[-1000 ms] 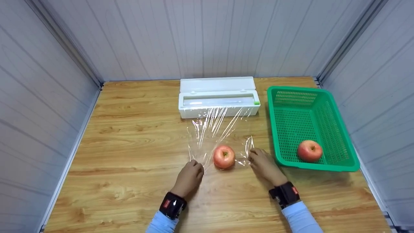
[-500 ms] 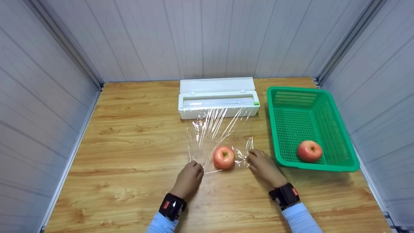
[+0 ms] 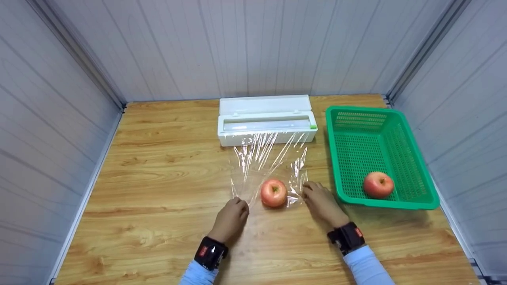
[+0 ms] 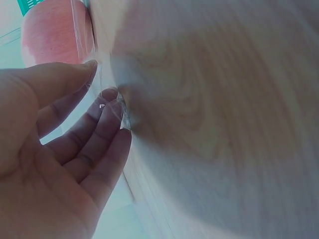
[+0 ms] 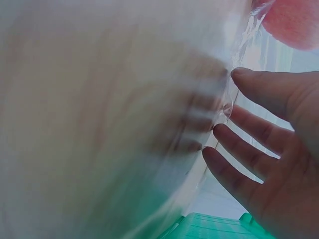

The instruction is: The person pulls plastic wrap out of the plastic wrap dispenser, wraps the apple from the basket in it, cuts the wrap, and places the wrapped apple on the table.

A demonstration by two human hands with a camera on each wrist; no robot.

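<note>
Left hand point(image 3: 231, 217) and right hand point(image 3: 323, 202) each pinch a film point(image 3: 269, 166) corner beside the apple point(image 3: 273, 192); uneven pulling could tear or bunch it.

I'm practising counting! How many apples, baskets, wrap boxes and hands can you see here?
Apples: 2, one on the cling film, one in the basket
Green basket: 1
White wrap box: 1
Hands: 2, left hand, right hand
Total: 6
</note>
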